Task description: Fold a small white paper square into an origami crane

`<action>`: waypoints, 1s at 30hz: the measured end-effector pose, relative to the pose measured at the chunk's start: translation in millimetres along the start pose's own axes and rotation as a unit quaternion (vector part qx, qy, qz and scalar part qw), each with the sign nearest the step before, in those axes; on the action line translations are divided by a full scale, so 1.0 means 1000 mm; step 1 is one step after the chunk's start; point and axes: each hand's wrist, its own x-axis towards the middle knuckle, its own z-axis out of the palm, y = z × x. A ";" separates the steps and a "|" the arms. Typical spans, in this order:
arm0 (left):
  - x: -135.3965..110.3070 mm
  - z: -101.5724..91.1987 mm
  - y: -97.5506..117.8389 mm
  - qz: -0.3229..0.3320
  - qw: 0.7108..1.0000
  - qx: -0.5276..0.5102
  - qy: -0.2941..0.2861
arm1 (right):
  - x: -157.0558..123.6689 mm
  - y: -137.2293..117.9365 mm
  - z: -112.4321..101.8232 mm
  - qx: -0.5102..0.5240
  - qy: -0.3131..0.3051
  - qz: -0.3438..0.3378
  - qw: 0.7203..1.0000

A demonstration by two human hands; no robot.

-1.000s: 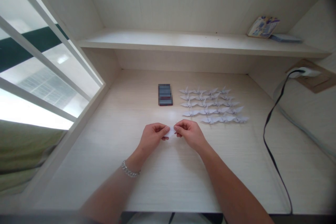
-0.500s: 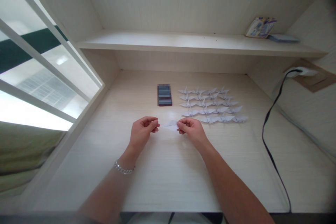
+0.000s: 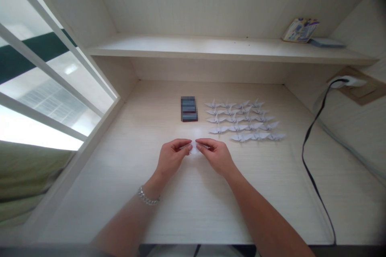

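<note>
My left hand (image 3: 172, 157) and my right hand (image 3: 216, 155) meet over the middle of the pale wooden desk (image 3: 187, 204). Both pinch a small white folded paper piece (image 3: 194, 148) between fingertips and thumbs. Most of the paper is hidden by my fingers. A silver bracelet (image 3: 148, 197) circles my left wrist. Several finished white paper cranes (image 3: 244, 122) lie in neat rows just beyond my right hand.
A small dark block (image 3: 189, 109) lies behind my hands, left of the cranes. A black cable (image 3: 313, 144) runs from a wall socket (image 3: 351, 82) along the desk's right side. A shelf (image 3: 229, 48) above holds a colourful packet (image 3: 300, 29). White slats stand at the left.
Half a second ago my left hand was apart from the paper, which only my right hand held. Now my left hand has come back and both pinch it.
</note>
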 end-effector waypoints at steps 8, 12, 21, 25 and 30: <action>-0.003 -0.001 0.005 0.019 0.999 0.035 0.027 | -0.003 -0.001 0.005 -0.016 0.031 -0.047 0.998; -0.003 0.000 0.005 0.022 0.999 0.029 0.032 | -0.003 -0.002 0.006 0.007 0.036 -0.067 0.997; -0.003 0.001 0.002 0.019 1.000 0.024 0.007 | 0.000 0.006 0.005 0.087 -0.019 0.027 0.996; -0.004 0.002 0.003 0.014 1.000 0.025 -0.013 | 0.003 0.011 0.003 0.095 -0.036 0.054 0.993; -0.003 0.001 0.004 0.013 0.999 0.033 -0.031 | 0.004 0.010 0.002 0.067 -0.075 0.061 0.993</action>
